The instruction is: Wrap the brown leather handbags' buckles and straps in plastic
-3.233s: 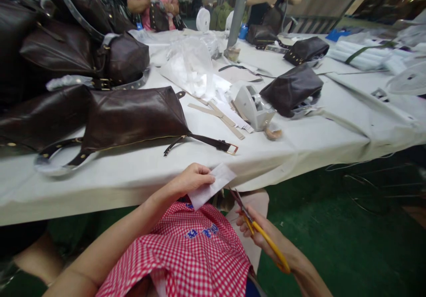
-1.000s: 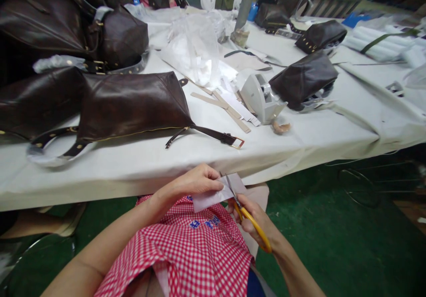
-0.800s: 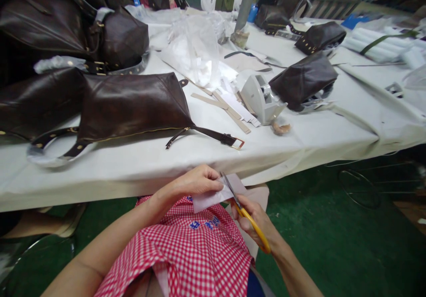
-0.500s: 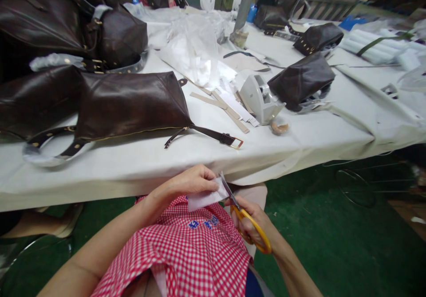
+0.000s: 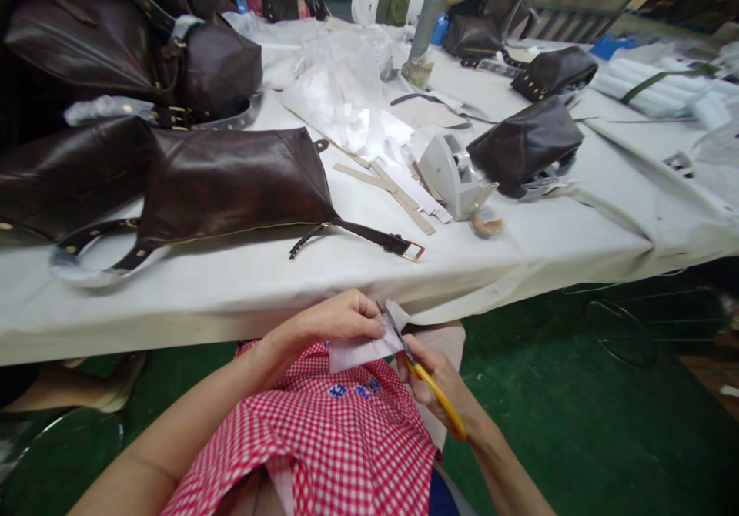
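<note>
My left hand [image 5: 329,323] pinches a small white paper piece [image 5: 361,350] just below the table's front edge, over my red checked apron [image 5: 323,439]. My right hand [image 5: 442,389] is closed around yellow-handled scissors [image 5: 424,381], whose blades reach into the right end of the paper. A dark brown leather bag [image 5: 231,185] lies on the white table [image 5: 259,285] right in front of me, its strap and gold buckle [image 5: 412,252] trailing to the right.
More brown bags [image 5: 525,146] lie around the table, piled at the left. A grey tape dispenser [image 5: 453,173], beige strips [image 5: 398,192] and a clear plastic bag [image 5: 340,85] sit mid-table. Other people handle bags at the far side. Green floor lies to the right.
The scissors have worked across the paper's right end, and the paper in my left hand is now shorter. The view shifted slightly.
</note>
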`<state>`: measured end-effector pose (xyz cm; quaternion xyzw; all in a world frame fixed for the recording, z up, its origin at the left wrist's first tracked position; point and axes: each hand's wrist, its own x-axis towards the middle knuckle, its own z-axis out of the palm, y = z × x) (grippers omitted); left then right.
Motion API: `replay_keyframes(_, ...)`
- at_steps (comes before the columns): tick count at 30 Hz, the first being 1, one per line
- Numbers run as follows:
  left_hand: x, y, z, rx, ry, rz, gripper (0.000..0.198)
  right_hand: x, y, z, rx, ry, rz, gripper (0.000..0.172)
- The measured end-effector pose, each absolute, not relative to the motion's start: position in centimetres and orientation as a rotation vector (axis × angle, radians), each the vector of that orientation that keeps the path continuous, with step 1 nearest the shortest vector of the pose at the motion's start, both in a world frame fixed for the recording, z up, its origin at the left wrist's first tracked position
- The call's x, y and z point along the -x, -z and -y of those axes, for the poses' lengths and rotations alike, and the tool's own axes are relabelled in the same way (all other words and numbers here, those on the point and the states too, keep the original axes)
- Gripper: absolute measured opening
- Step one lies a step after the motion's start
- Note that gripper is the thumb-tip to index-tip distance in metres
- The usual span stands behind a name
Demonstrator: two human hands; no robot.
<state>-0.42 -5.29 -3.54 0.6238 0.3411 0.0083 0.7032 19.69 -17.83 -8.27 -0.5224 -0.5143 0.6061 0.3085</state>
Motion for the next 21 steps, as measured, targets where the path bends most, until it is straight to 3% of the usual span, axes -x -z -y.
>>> replay_keyframes(7, 0.7, 3.3, 5.2, -1.363, 0.026, -0.76, 0.029, -19.9, 9.2, 18.9, 1.328, -1.745, 1.004, 0.06)
replay_keyframes(12, 1.7, 3.2, 4.9, -1.327, -0.023, -0.732, 0.034, -22.6, 8.2, 18.6, 1.392, -1.879, 1.151, 0.062)
replay_keyframes(17, 4.0, 3.5, 4.3, -1.252, -0.142, -0.845, 0.036, -30.2, 4.7, 13.9, 1.772, -0.948, 1.072, 0.074)
replay_keyframes(21, 5.7, 3.8, 4.2, -1.151, -0.311, -0.969, 0.035, -38.9, 2.5, 7.3, 2.154, -0.18, 1.078, 0.065)
